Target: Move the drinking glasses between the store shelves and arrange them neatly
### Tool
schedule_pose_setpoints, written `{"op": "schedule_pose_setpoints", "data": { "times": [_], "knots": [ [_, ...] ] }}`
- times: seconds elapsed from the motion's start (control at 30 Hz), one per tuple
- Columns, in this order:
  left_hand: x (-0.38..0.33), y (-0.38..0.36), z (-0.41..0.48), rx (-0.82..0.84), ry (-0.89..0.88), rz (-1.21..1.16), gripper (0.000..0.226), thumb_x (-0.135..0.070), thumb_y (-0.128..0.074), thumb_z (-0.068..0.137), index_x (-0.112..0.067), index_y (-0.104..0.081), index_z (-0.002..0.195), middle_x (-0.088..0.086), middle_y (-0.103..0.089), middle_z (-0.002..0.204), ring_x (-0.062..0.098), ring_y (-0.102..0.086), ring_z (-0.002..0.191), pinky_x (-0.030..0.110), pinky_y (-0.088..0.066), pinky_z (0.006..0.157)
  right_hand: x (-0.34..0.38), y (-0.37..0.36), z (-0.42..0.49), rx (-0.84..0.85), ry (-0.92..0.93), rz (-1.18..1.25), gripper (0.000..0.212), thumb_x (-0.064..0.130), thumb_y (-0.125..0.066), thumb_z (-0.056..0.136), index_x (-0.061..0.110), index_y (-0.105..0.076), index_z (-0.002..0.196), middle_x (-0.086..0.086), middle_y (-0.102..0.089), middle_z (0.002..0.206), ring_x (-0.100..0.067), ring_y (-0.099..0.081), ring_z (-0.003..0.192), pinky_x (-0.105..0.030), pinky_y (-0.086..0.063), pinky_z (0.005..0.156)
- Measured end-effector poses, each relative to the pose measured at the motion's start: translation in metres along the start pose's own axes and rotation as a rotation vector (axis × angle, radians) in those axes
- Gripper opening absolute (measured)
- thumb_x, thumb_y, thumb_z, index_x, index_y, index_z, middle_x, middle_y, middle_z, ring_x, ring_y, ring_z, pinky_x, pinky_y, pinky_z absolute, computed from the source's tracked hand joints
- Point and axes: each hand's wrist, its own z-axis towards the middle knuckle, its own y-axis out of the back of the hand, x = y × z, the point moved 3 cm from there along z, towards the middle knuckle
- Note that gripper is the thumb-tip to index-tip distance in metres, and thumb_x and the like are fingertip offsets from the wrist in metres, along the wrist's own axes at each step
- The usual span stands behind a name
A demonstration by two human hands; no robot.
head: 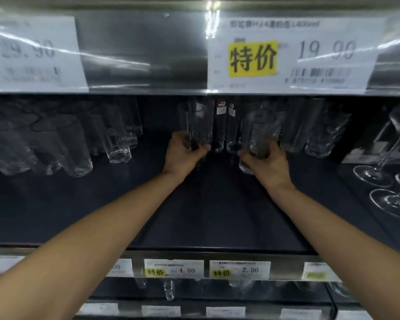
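A: Hands?
B: Apart. Left hand (185, 155) grips the base of a tall glass (195, 123). Right hand (267, 165) grips the second glass (263, 132) low too. Both sit deep on the shelf (217, 215), near its back edge, mid-width.
A: Handling?
B: Stiff, smooth, breakable, probably slippery. Grip low around the wall.
A: Axis?
B: Long axis upright, bases down. Can't tell if lifted.

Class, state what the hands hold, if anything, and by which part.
The left hand grips a tall glass near its base; the right hand grips a second glass near its base.
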Motion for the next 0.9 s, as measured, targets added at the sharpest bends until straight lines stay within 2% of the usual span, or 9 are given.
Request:
{"op": "schedule_pose_setpoints", "data": {
  "times": [0.1, 0.2, 0.3, 0.4, 0.47, 0.53, 0.6, 0.7, 0.9],
  "knots": [
    [-0.009, 0.011, -0.029, 0.076, 0.054, 0.016, 0.036, -0.032, -0.085, 0.074, -0.026, -0.051, 0.087, -0.004, -0.061, 0.089, 0.012, -0.063, 0.084, 0.029, -0.059, 0.068, 0.011, 0.009, -0.009, 0.199, -0.041, 0.039, 0.043, 0.039, -0.082, 0.077, 0.023, -0.057, 0.108, 0.012, -0.062, 0.096, 0.001, -0.060, 0.085, -0.007, -0.048, 0.065],
    [-0.025, 0.030, -0.068, 0.213, 0.147, -0.020, 0.031, -0.029, -0.083, 0.077, -0.013, -0.058, 0.085, 0.000, -0.068, 0.080, 0.012, -0.068, 0.076, 0.032, -0.059, 0.062, 0.018, 0.019, -0.030, 0.328, -0.072, 0.123, 0.032, 0.035, -0.079, 0.079, 0.019, -0.066, 0.104, 0.004, -0.071, 0.096, -0.015, -0.068, 0.091, -0.026, -0.049, 0.074],
    [-0.038, 0.059, -0.107, 0.282, 0.235, -0.233, 0.022, -0.015, -0.077, 0.084, -0.008, -0.056, 0.089, 0.021, -0.066, 0.079, 0.026, -0.065, 0.075, 0.026, -0.047, 0.048, 0.035, 0.019, -0.058, 0.362, -0.120, 0.376, 0.024, 0.022, -0.072, 0.086, 0.014, -0.066, 0.108, -0.011, -0.074, 0.102, -0.024, -0.069, 0.093, -0.039, -0.052, 0.081],
    [-0.039, 0.094, -0.139, 0.235, 0.211, -0.331, 0.036, -0.018, -0.081, 0.079, -0.019, -0.055, 0.103, 0.010, -0.072, 0.094, 0.029, -0.067, 0.088, 0.036, -0.054, 0.070, 0.068, 0.009, -0.098, 0.484, -0.191, 0.553, 0.023, 0.020, -0.067, 0.086, 0.017, -0.066, 0.108, -0.013, -0.074, 0.092, -0.025, -0.070, 0.080, -0.041, -0.056, 0.075],
    [-0.037, 0.120, -0.159, 0.159, 0.198, -0.362, 0.043, -0.029, -0.082, 0.070, -0.027, -0.059, 0.107, 0.007, -0.074, 0.103, 0.025, -0.070, 0.091, 0.043, -0.054, 0.090, 0.085, -0.006, -0.127, 0.601, -0.231, 0.622, 0.029, 0.033, -0.072, 0.078, 0.019, -0.068, 0.104, -0.011, -0.070, 0.081, -0.026, -0.068, 0.070, -0.040, -0.055, 0.070],
    [-0.036, 0.145, -0.180, 0.109, 0.219, -0.445, 0.041, -0.034, -0.082, 0.065, -0.035, -0.064, 0.101, 0.010, -0.074, 0.097, 0.025, -0.070, 0.080, 0.042, -0.057, 0.078, 0.100, -0.025, -0.155, 0.691, -0.279, 0.674, 0.039, 0.046, -0.082, 0.067, 0.021, -0.072, 0.096, -0.010, -0.068, 0.078, -0.028, -0.068, 0.067, -0.045, -0.056, 0.073],
    [-0.036, 0.170, -0.199, 0.065, 0.260, -0.561, 0.055, -0.036, -0.083, 0.061, -0.026, -0.059, 0.109, 0.013, -0.071, 0.086, 0.028, -0.068, 0.070, 0.037, -0.055, 0.062, 0.113, -0.046, -0.179, 0.742, -0.313, 0.729, 0.049, 0.050, -0.079, 0.065, 0.018, -0.070, 0.101, -0.011, -0.068, 0.078, -0.028, -0.066, 0.064, -0.041, -0.058, 0.064],
    [-0.031, 0.214, -0.225, -0.014, 0.256, -0.663, 0.073, -0.040, -0.086, 0.059, -0.015, -0.051, 0.118, 0.017, -0.068, 0.084, 0.037, -0.069, 0.072, 0.042, -0.058, 0.064, 0.136, -0.078, -0.211, 0.842, -0.337, 0.789, 0.050, 0.047, -0.073, 0.068, 0.013, -0.067, 0.104, -0.011, -0.066, 0.076, -0.025, -0.061, 0.057, -0.035, -0.054, 0.051],
    [-0.022, 0.298, -0.267, -0.146, 0.197, -0.715, 0.038, -0.039, -0.084, 0.063, -0.031, -0.067, 0.096, 0.023, -0.069, 0.099, 0.032, -0.062, 0.060, 0.033, -0.052, 0.051, 0.186, -0.148, -0.274, 1.071, -0.311, 0.887, 0.077, 0.061, -0.089, 0.039, 0.016, -0.075, 0.100, -0.013, -0.065, 0.079, -0.026, -0.059, 0.054, -0.036, -0.053, 0.052]
  ]
}}
